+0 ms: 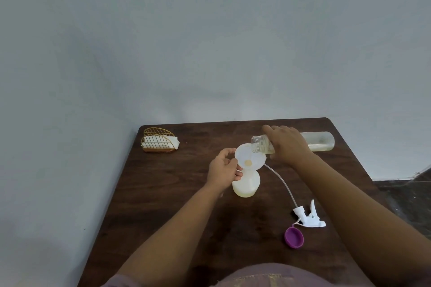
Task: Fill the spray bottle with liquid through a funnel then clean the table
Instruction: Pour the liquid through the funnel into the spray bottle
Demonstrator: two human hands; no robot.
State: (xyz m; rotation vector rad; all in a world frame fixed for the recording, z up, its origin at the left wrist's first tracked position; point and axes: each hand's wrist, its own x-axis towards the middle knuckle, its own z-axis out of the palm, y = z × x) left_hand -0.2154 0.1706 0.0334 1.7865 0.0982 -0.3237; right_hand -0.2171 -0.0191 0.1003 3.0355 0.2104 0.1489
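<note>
The clear plastic refill bottle (291, 142) is gripped by the right hand (288, 144), long axis near level. Its mouth is held leftward beyond the fingers, over the white funnel (249, 157), which is pinched by the left hand (224, 167)

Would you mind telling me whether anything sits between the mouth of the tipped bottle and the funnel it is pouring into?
Nothing visible does. The right hand holds the clear bottle tipped, its open mouth just over the rim of the funnel, which the left hand steadies on the spray bottle. The purple cap lies well aside.
</note>
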